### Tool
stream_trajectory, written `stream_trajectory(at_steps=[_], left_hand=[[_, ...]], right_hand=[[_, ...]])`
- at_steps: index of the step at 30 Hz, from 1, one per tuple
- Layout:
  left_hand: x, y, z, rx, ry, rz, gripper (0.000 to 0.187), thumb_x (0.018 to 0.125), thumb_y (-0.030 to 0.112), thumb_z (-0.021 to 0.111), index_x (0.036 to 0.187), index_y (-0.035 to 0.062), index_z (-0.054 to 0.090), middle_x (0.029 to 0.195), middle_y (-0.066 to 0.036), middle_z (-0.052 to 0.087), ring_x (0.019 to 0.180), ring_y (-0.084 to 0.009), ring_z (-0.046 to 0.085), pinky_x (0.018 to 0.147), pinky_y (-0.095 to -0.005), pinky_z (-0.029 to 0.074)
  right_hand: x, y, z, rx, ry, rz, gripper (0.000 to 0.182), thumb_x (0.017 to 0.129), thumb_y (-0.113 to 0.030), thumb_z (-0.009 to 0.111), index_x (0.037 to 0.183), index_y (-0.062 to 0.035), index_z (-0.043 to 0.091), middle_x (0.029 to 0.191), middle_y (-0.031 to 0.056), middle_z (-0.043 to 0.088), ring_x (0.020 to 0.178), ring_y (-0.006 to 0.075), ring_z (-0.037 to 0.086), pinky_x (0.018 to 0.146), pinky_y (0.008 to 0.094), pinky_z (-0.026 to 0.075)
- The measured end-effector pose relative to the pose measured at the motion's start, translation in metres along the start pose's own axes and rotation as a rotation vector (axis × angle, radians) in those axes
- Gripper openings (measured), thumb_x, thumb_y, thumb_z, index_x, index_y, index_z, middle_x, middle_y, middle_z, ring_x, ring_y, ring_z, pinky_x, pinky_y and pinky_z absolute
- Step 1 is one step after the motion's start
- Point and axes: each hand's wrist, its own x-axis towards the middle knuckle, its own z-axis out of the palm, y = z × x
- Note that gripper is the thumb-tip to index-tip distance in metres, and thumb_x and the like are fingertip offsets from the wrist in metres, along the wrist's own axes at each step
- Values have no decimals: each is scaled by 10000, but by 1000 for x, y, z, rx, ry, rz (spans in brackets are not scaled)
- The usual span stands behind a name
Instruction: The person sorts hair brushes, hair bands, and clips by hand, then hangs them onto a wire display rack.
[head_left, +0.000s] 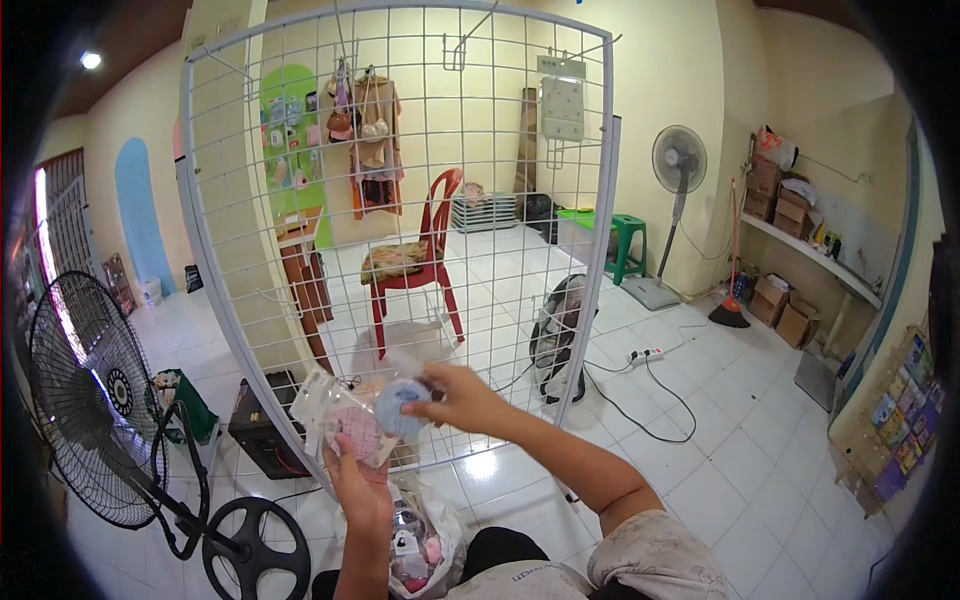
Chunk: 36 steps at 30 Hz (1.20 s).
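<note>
My left hand [362,488] is closed on a clear plastic packet with a pink, round, patterned item [352,432] inside. Beside it, my right hand [465,398] pinches a light blue round item [401,406], seemingly in clear wrapping too. The two overlap slightly in front of the lower part of a wire grid panel [480,300]. What exactly the round items are, I cannot make out. Below my hands, between my legs, stands a white plastic bag [452,525] with several small packaged goods, some pink.
A black standing fan [118,390] and its round base [257,548] are at the left, near a black box [262,435]. Behind the grid are a red chair [428,270] and a floor fan [560,335]. A power strip [646,355] with cables lies on the tiles.
</note>
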Motion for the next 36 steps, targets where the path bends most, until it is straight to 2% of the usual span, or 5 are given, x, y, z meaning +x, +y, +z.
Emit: stream_trajectory(at_steps=[7, 14, 21, 25, 36], left_hand=[[-16, 23, 0, -60, -37, -108, 382, 939, 232, 522, 1288, 109, 431, 1246, -84, 539, 1124, -251, 552, 888, -413, 518], [-19, 17, -7, -99, -13, -170, 341, 938, 225, 527, 1238, 75, 470, 1178, -91, 583, 1050, -227, 598, 865, -388, 535], [-23, 12, -11, -110, -81, -236, 395, 930, 223, 538, 1285, 119, 401, 1220, -136, 545, 1050, -264, 588, 821, -406, 539], [-20, 8, -17, -91, -50, -226, 361, 931, 221, 536, 1256, 119, 416, 1201, -114, 552, 1037, -256, 593, 793, -398, 553], [-22, 7, -18, -126, -35, -224, 362, 940, 205, 517, 1275, 118, 411, 1195, -96, 552, 1057, -257, 586, 802, -421, 554]], right_hand=[[11, -122, -172, 314, 698, -311, 345, 865, -132, 602, 1151, 30, 497, 998, 116, 590, 864, 202, 624, 638, 326, 554], [46, -169, -291, 114, 795, -557, 297, 872, -150, 617, 1038, 79, 528, 945, 159, 621, 861, 241, 650, 733, 340, 580], [56, -183, -331, -66, 1042, -548, 341, 798, -181, 726, 1002, 57, 592, 890, 103, 652, 754, 163, 639, 675, 268, 525], [67, -183, -348, 215, 944, -556, 293, 772, -194, 751, 934, 32, 658, 826, 61, 657, 695, 123, 610, 642, 239, 497], [88, -198, -347, -42, 1181, -497, 326, 787, -188, 732, 973, 58, 625, 875, 95, 642, 733, 138, 629, 641, 257, 550]])
